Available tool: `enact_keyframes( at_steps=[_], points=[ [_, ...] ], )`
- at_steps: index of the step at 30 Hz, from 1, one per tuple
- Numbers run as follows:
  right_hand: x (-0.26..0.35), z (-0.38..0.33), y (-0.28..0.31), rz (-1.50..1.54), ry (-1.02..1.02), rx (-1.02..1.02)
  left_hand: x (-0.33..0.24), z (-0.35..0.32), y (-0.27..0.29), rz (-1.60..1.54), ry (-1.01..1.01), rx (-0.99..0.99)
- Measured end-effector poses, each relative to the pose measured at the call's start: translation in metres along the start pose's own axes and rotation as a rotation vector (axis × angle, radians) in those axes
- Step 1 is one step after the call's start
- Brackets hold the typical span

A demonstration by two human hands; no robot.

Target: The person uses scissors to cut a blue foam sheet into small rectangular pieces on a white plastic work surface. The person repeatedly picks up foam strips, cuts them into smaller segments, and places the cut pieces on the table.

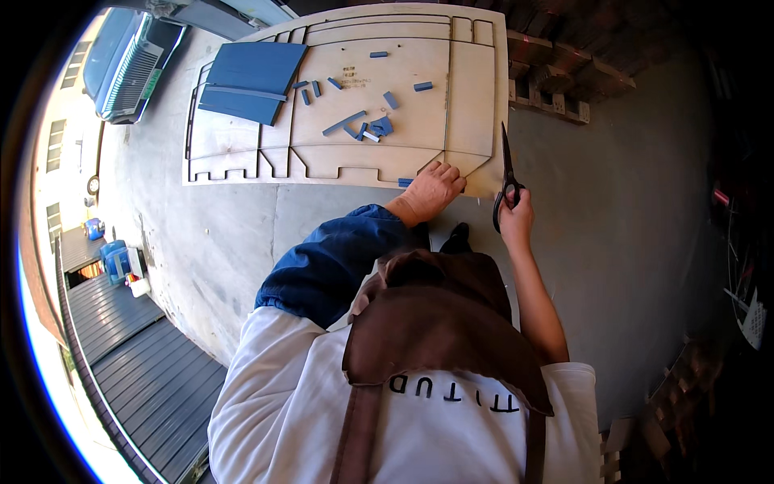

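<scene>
My right hand (pixel 518 214) grips a pair of black scissors (pixel 507 161) by the handles, just off the board's near right corner. The blades point away from me and look closed together. At the near edge of a large pale wooden board (pixel 242 141), my left hand (pixel 435 192) has its fingers curled down. A small dark bit shows by its fingertips, too little to name. Beside its wrist lies a short blue strip (pixel 405 182). Several more small blue pieces (pixel 380 126) are scattered over the board's middle. Large blue sheets (pixel 254 77) lie at its far left.
Dark cut lines run across the board. Wooden pallets (pixel 548 101) are stacked at the far right. Grey concrete floor (pixel 218 234) surrounds the board. A vehicle (pixel 133 68) stands at the far left, and blue containers (pixel 115 262) sit by a dark ribbed panel (pixel 153 355).
</scene>
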State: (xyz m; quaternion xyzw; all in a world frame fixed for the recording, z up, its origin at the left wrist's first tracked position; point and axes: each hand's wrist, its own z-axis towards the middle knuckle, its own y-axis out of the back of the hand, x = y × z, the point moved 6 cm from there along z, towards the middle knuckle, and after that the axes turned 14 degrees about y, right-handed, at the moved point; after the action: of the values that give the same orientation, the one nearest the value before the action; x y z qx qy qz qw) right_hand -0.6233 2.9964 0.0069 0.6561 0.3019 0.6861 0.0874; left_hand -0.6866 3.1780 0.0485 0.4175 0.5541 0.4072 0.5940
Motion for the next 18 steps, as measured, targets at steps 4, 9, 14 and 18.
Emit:
enact_keyframes(
  at_steps=[4, 9, 14, 18],
  points=[
    [-0.02, -0.001, -0.003, 0.045, 0.032, -0.011, 0.034, -0.001, 0.038, -0.094, 0.159, -0.118],
    [-0.019, -0.003, 0.008, 0.087, 0.047, -0.09, 0.182, -0.025, 0.079, 0.02, 0.731, -0.344],
    [-0.008, -0.006, 0.018, 0.051, -0.011, -0.117, 0.223, -0.035, 0.075, 0.023, 0.746, -0.128],
    [-0.008, -0.009, 0.018, -0.015, -0.074, -0.097, 0.23, -0.026, 0.074, -0.003, 0.743, -0.032]
  ],
)
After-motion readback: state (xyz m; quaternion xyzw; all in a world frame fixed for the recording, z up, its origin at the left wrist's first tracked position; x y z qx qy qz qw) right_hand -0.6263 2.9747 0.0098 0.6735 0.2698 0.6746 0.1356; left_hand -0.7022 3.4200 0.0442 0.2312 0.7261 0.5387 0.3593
